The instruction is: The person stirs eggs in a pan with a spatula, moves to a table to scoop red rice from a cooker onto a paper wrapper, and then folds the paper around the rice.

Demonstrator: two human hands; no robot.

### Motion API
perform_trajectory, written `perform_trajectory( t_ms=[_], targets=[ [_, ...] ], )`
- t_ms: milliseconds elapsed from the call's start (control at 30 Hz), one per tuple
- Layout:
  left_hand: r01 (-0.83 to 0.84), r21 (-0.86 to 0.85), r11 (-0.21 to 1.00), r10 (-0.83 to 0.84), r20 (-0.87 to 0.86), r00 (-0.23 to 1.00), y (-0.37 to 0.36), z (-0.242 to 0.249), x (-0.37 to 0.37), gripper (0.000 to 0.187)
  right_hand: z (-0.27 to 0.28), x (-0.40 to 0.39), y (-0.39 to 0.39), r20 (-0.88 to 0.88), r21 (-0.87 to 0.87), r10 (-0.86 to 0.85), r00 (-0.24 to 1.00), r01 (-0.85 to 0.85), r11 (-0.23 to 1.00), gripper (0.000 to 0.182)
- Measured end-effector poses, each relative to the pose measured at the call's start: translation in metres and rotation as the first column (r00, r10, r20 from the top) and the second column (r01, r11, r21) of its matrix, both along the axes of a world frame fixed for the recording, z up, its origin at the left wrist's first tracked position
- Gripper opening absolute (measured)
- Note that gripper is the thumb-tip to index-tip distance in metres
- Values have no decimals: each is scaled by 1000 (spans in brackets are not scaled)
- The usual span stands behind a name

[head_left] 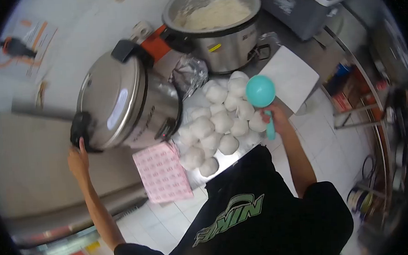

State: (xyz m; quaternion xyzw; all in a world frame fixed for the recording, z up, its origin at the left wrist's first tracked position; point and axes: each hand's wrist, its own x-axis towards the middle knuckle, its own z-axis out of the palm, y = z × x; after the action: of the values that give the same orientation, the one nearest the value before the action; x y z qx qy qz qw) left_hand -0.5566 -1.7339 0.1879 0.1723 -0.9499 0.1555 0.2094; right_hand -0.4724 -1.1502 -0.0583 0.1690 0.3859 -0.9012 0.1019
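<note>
My left hand [78,159] is at the black side handle [81,130] of a large steel rice cooker with its lid [106,103] on; the thumb lies over the handle's lower end and the fingers are mostly behind it. In my right hand [278,117] is the handle of a teal scoop [260,90], its round bowl beside a pile of white wrapped, rounded bundles [222,121] on a metal surface. A second cooker [227,46] stands open behind the pile, with white rice [218,10] inside.
Pink patterned paper [163,173] lies at the near left of the bundles, and crumpled foil [189,74] sits between the cookers. White sheets [290,78] are right of the scoop. A grey cooler box [297,5] stands at the back right, above metal shelving [360,118].
</note>
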Motion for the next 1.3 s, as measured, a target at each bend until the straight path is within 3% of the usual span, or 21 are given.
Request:
perform_trajectory(
  t_ms=[67, 133, 267, 500, 600, 700, 733, 767, 800, 833, 867, 900, 967, 1067, 1100, 1167, 1233, 1300],
  targets=[
    [-92, -92, 992, 105, 145, 984, -16, -1, -30, 68, 14, 16, -32, 50, 9, -91, 995, 91, 996, 28],
    [-32, -231, 973, 45, 50, 998, -26, -3, -43, 65, 35, 22, -63, 73, 30, -158, 985, 156, 987, 32],
    [23, -358, 934, 15, 103, 995, -31, 22, -47, 57, 56, 15, -86, 121, 51, -160, 980, 155, 987, 31],
    [115, -441, 890, 22, 293, 956, -38, 22, -61, 39, 65, -34, -67, 13, -230, 165, 986, -158, 960, 21],
    [202, -492, 847, 57, 461, 885, -44, 30, -59, 34, 53, -62, -58, -61, -249, 219, 974, -227, 941, 24],
    [378, -581, 720, 13, 557, 830, -67, 41, -71, 35, 33, -78, -49, -109, -71, 312, 944, -320, 945, 35],
    [439, -659, 611, -23, 540, 841, -94, 45, -76, 36, 33, -80, -44, -166, -31, 333, 928, -342, 939, 40],
    [323, -554, 767, -19, 485, 874, -114, 56, -87, 36, 33, -83, -38, -222, 9, 352, 909, -359, 933, 46],
    [88, -592, 801, 234, 445, 864, -104, 78, -102, 39, 37, -80, -31, -199, -2, 335, 921, -343, 939, 56],
    [307, -610, 730, 33, 481, 876, -117, 105, -108, 43, 33, -82, -26, -167, 25, 374, 912, -375, 927, 63],
    [47, -690, 722, 270, 344, 899, -70, 136, -122, 45, 23, -83, -23, -208, 1, 352, 913, -360, 933, 64],
    [-120, -652, 749, 328, 206, 922, -132, 166, -154, 48, 40, -84, -11, -160, -17, 383, 910, -391, 920, 67],
    [151, -844, 514, 177, 277, 945, -90, 230, -166, 40, 35, -89, -5, -213, 9, 443, 871, -452, 892, 70],
    [-171, -751, 637, 326, 61, 943, 44, 286, -221, 47, 33, -91, 0, -224, -16, 463, 858, -478, 878, 69],
    [48, -763, 644, 87, 136, 987, 40, 302, -250, 43, 35, -91, 3, -246, -14, 442, 863, -459, 888, 63],
    [457, -773, 440, -326, 337, 884, 36, 335, -306, 36, 41, -88, 7, -287, -15, 400, 870, -422, 907, 51],
    [160, -684, 711, -342, -137, 930, 204, 325, -274, 60, 45, -85, 11, -257, -13, 387, 885, -404, 915, 50],
    [406, -534, 742, -558, -157, 815, 267, 317, -282, 44, 53, -79, 15, -213, 24, 380, 900, -384, 923, 52]
  ],
)
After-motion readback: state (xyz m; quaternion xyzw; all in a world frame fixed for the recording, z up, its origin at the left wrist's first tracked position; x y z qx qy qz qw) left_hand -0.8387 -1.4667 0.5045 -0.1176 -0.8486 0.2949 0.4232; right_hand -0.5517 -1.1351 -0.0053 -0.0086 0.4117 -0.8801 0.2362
